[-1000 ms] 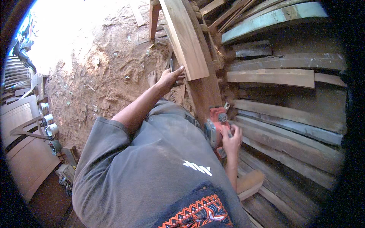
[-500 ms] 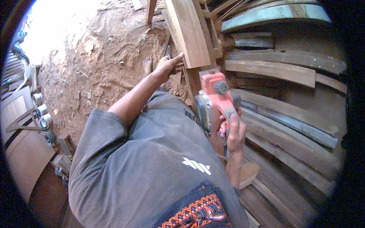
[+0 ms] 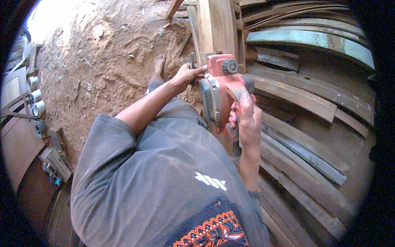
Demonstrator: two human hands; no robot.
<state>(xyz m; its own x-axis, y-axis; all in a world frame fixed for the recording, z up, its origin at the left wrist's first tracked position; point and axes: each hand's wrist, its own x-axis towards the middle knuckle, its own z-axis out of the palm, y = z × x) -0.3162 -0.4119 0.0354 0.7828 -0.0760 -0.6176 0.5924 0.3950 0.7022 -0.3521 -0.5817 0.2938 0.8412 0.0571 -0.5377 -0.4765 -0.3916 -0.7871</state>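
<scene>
My right hand (image 3: 249,120) is closed round the rear handle of a red and black electric planer (image 3: 222,86). The planer sits over the near end of a light brown wooden plank (image 3: 220,29), its front knob facing up. Close to the planer's front left, my left hand (image 3: 187,77) reaches to the plank's left edge with a finger stretched toward it. Its other fingers are curled near a thin dark upright piece (image 3: 192,61), whose kind I cannot make out. The planer's underside is hidden.
Stacked planks and curved boards (image 3: 296,92) lie along the right, one of them pale green (image 3: 312,41). Sandy ground (image 3: 98,70) with wood scraps spreads to the left. White cans (image 3: 36,96) and brown wooden panels (image 3: 20,152) stand at the far left.
The planer and my right hand have moved forward and slightly left, from short of the plank's near end onto it. My left hand has shifted slightly right, and the view has moved a little.
</scene>
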